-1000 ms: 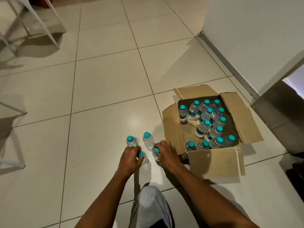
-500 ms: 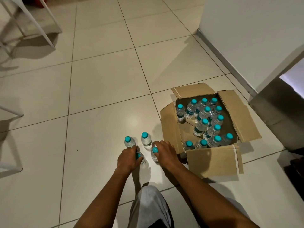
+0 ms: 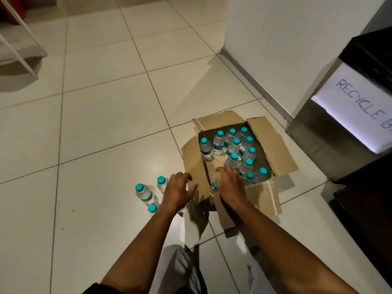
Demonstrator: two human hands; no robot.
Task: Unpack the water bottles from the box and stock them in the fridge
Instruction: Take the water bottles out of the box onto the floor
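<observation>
An open cardboard box [image 3: 263, 196] stood on the tiled floor [image 3: 101, 128], holding upright teal-capped water bottles [image 3: 234, 149]. The right hand [image 3: 230, 184] reached over its near corner, fingers spread. The left hand [image 3: 177, 190] hovered open beside three bottles on the floor [image 3: 145, 194].

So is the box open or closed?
Open. The cardboard box has its flaps folded outward, and bottle caps show inside.

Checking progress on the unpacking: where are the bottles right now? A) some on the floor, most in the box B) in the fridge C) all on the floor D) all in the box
A: three bottles show on the floor; many remain in the box.
</observation>
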